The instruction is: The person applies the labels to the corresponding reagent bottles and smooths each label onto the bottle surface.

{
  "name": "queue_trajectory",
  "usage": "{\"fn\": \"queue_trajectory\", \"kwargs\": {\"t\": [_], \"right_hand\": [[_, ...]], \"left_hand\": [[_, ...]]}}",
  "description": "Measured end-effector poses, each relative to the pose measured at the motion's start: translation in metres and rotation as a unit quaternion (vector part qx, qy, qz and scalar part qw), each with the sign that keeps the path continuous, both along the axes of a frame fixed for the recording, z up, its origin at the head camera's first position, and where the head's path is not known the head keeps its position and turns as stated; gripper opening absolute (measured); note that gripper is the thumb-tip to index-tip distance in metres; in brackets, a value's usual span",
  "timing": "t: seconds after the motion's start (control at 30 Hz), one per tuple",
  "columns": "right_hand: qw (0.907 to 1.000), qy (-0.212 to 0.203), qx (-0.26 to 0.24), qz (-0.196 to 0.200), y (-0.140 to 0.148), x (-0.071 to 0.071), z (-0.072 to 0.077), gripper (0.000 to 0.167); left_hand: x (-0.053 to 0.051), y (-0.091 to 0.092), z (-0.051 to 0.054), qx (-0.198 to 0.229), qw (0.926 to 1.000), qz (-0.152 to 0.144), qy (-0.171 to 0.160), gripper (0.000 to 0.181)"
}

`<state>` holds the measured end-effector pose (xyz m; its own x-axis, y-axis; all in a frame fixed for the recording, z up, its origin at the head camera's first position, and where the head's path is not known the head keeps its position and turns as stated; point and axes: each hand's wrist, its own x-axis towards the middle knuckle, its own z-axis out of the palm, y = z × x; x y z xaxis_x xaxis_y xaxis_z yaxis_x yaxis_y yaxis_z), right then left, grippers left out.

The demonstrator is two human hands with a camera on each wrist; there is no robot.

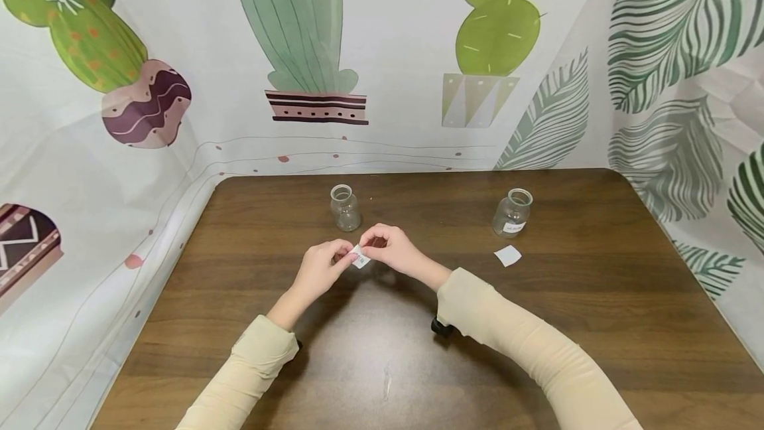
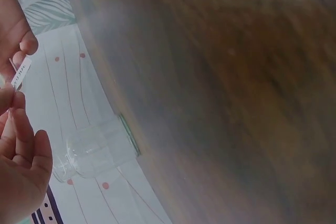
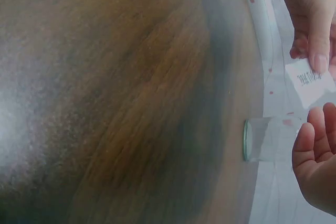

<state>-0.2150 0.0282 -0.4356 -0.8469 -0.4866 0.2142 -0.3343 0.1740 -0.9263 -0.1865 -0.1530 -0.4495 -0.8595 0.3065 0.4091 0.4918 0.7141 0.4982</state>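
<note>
A pale fabric backdrop (image 1: 400,52) printed with potted cacti and striped leaves rises behind and beside a brown wood-grain table (image 1: 334,377); a soft patch of light shines on the near part of its top. We look down along two arms in cream sleeves (image 1: 537,344), which reach in from the bottom edge and meet left of centre.

Between the two hands, in front of the left-hand jar, is a small white label (image 1: 361,259) with a line of print too blurred for us to read. The left hand (image 1: 322,267) pinches it from the left, its thumb pressed flat on the printed face. The right hand (image 1: 390,247) pinches the label's upper right edge between bent fingers and thumb. Both grips are closed down to the thinness of the label, and we see the other fingers of each hand loosely bent.

Just beyond the hands, a clear glass jar (image 1: 345,210) stands upright near the table's far edge. Well to the right stands a second glass jar (image 1: 512,204), with a white sticker (image 1: 513,227) low on its side bearing small dark print. Near that jar, on our side of it, a white slip (image 1: 508,255) lies on the wood.
</note>
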Motion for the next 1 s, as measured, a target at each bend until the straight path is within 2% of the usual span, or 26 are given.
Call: {"fn": "queue_trajectory", "kwargs": {"t": [0.13,0.47,0.7,1.0], "right_hand": [[0.9997,0.015,0.016,-0.004,-0.002,-0.005,-0.01,0.012],[0.9981,0.034,0.046,-0.024,-0.004,-0.004,-0.013,0.007],[0.9939,0.076,0.067,-0.043,-0.006,-0.003,-0.015,0.004],[0.9909,0.113,0.064,-0.038,-0.006,-0.002,-0.016,0.013]], "left_hand": [[0.0,0.001,0.0,0.006,1.0,-0.005,0.003,0.01],[0.002,0.004,0.0,0.024,0.9997,-0.008,0.008,0.007],[0.003,0.006,-0.001,0.057,0.9981,-0.012,-0.021,0.007],[0.003,0.003,-0.001,0.083,0.9949,-0.019,-0.054,0.012]]}}
